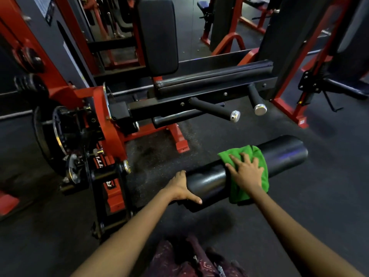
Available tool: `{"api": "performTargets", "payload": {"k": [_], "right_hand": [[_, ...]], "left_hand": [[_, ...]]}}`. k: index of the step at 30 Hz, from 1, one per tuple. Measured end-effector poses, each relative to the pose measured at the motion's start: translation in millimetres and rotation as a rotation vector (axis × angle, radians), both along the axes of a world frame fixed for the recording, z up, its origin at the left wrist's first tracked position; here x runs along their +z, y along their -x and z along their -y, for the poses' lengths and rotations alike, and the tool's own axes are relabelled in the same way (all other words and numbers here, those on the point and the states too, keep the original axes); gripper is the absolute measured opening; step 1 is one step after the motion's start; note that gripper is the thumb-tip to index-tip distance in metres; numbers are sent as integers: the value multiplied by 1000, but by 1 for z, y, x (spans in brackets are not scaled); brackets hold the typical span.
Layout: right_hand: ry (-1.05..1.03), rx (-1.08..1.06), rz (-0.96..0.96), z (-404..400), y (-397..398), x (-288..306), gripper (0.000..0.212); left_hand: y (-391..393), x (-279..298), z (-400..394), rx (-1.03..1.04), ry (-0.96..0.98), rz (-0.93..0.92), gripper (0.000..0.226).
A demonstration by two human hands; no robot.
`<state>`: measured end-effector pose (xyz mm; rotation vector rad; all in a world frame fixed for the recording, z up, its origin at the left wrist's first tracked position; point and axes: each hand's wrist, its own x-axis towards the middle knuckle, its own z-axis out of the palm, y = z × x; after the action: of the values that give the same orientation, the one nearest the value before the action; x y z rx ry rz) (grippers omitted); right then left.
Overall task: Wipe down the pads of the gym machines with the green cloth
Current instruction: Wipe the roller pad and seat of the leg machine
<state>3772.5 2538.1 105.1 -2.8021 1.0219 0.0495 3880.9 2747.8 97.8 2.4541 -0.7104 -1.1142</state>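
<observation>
Lower right of the frame: the right hand (246, 172) presses the green cloth (247, 172) flat, fingers spread, on the roller pad (209, 180). The left hand (182, 187) grips its near end. The back pad (158, 35) and seat pad (213, 79) (upper centre) look still to do.

A weight plate (43, 136) is mounted at 9 o'clock on the red machine frame (111, 124). Two black handles with chrome end caps (235, 115) project near centre. Dark rubber flooring (329, 176) extends to 3 o'clock. Further red-framed equipment (229, 40) stands at 12 o'clock. Patterned maroon clothing (179, 258) is visible at 6 o'clock.
</observation>
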Motion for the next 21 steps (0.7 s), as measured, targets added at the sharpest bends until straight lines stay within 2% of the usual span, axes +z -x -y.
{"api": "performTargets", "payload": {"k": [4,6,7,10,11,12,14,16,19,21], "right_hand": [[-26,-88,96,-15,0,-4,47],[-34,-40,141,-53,-3,-8,45],[-42,26,144,-77,-4,-8,45],[-28,192,93,-131,-2,-7,47],[-7,225,87,-136,0,-7,47],[18,271,97,-130,1,-7,47],[84,337,118,-100,2,-12,47],[103,242,134,-59,2,-11,45],[38,14,107,-5,0,-6,43],[17,-41,106,7,-3,-5,46]], "left_hand": [[15,-11,0,-26,24,206,137],[23,-15,1,-47,22,309,132],[28,-18,0,-41,31,359,124],[40,-25,-5,21,94,500,81],[43,-28,-6,41,121,519,75],[46,-29,-8,59,143,525,77],[50,-27,-10,62,146,481,101],[46,-24,-12,19,134,462,121],[27,-8,-13,16,164,405,116],[6,3,-11,-24,135,317,114]]}}
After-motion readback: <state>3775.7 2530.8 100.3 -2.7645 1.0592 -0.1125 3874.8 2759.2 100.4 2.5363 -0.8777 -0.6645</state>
